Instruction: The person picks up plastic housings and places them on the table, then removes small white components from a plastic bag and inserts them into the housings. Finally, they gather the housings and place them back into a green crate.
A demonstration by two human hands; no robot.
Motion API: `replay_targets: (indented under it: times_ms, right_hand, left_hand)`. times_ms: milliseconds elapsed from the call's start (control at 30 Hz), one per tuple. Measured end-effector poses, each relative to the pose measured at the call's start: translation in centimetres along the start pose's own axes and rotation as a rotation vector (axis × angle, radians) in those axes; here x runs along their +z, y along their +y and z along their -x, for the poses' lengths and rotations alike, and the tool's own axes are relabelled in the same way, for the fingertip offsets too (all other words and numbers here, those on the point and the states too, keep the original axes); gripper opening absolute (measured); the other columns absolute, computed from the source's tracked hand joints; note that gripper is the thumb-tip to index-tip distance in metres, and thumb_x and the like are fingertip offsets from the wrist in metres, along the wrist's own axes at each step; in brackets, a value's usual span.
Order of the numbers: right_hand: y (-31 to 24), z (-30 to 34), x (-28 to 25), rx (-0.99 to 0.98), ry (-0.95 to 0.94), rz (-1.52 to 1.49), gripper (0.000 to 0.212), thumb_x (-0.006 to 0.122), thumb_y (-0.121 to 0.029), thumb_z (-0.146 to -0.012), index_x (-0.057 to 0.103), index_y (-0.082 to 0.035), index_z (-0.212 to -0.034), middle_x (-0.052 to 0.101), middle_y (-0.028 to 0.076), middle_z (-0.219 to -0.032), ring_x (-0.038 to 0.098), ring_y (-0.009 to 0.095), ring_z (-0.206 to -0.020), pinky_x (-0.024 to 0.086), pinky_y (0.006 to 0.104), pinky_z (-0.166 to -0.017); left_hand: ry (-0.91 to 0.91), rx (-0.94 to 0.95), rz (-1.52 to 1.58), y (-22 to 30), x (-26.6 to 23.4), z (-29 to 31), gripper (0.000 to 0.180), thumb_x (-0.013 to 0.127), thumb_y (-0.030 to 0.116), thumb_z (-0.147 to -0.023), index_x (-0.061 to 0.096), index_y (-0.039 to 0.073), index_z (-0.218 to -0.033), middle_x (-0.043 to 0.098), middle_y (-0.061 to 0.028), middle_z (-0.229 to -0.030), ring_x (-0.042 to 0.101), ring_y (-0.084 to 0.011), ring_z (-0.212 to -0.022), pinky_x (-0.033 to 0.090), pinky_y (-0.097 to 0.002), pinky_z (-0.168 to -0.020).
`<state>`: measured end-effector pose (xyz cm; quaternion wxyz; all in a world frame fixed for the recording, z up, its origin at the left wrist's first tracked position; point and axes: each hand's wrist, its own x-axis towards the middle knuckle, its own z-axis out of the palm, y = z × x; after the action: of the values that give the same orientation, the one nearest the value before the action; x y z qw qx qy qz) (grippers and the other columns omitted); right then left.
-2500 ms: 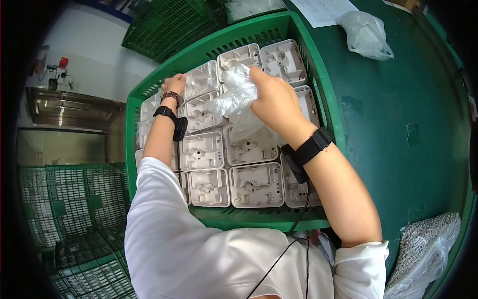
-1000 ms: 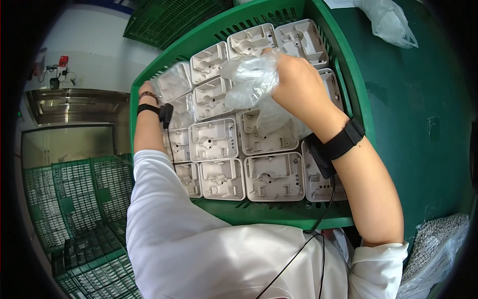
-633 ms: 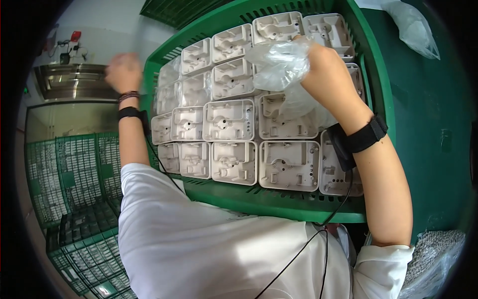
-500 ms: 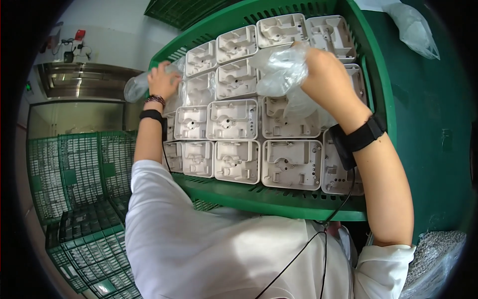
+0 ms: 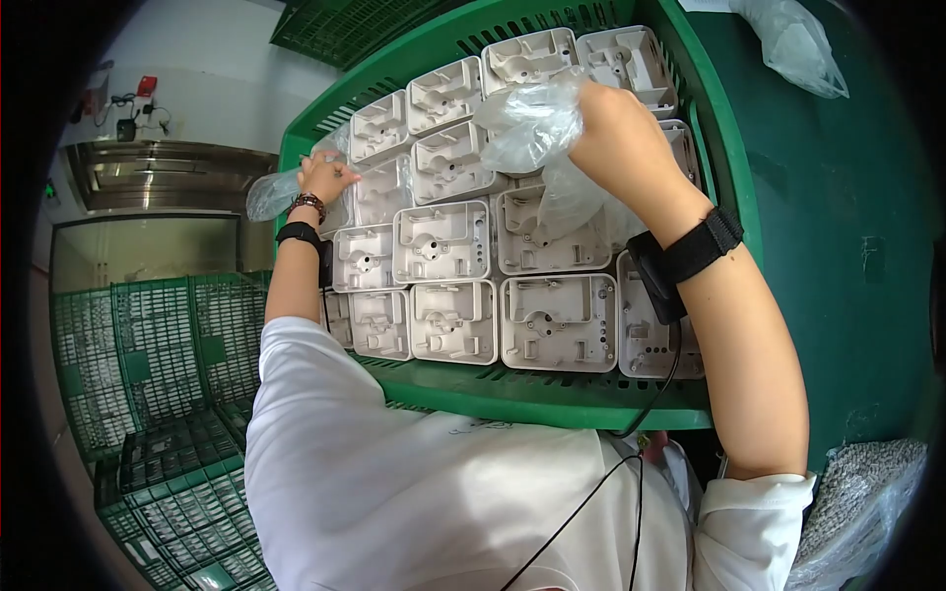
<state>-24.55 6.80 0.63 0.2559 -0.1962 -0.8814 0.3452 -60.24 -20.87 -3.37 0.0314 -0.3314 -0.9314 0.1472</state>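
A green crate holds rows of off-white plastic housings with their hollow sides up. At the crate's left side, my left hand has its fingers bent and pinched on a clear plastic bag, part of which hangs over the rim. My right hand is closed round the crumpled top of another clear plastic bag above the housings on the right. Its loose lower part drapes over the housings beneath. The right fingertips are hidden behind the hand.
Right of the crate lies a dark green tabletop, with a plastic bag at its far end. A bag of small grey pieces is at lower right. Filled green crates stand at left. A black cord hangs from my right wrist strap.
My left fingers, spread before, have drawn together on the plastic. My right hand keeps its hold on its bag. The whole view has shifted slightly.
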Motion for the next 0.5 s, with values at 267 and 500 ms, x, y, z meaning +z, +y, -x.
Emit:
replay_targets:
  times_ms: [267, 500]
  right_hand:
    - [1.8, -0.2, 0.3, 0.014, -0.008, 0.168, 0.024, 0.050, -0.003, -0.064, 0.056, -0.002, -0.087, 0.061, 0.019, -0.074, 0.057, 0.037, -0.073, 0.044, 0.0434, -0.068]
    - [-2.4, 1.4, 0.6, -0.198, -0.099, -0.129, 0.042, 0.054, -0.004, -0.069, 0.049, -0.004, -0.112, 0.060, 0.021, -0.076, 0.058, 0.034, -0.077, 0.045, 0.0401, -0.070]
  left_hand:
    - [0.727, -0.644, 0.957, -10.1, -2.2, -2.0, 0.025, 0.053, 0.017, -0.080, 0.058, -0.006, -0.087, 0.062, -0.0176, -0.083, 0.059, -0.0263, -0.079, 0.046, -0.0377, -0.076]
    - [0.574, 0.214, 1.191, 12.4, -15.0, 7.1, 0.017, 0.038, 0.018, -0.093, 0.050, 0.005, -0.094, 0.055, -0.0052, -0.085, 0.053, -0.0124, -0.076, 0.044, -0.0260, -0.069]
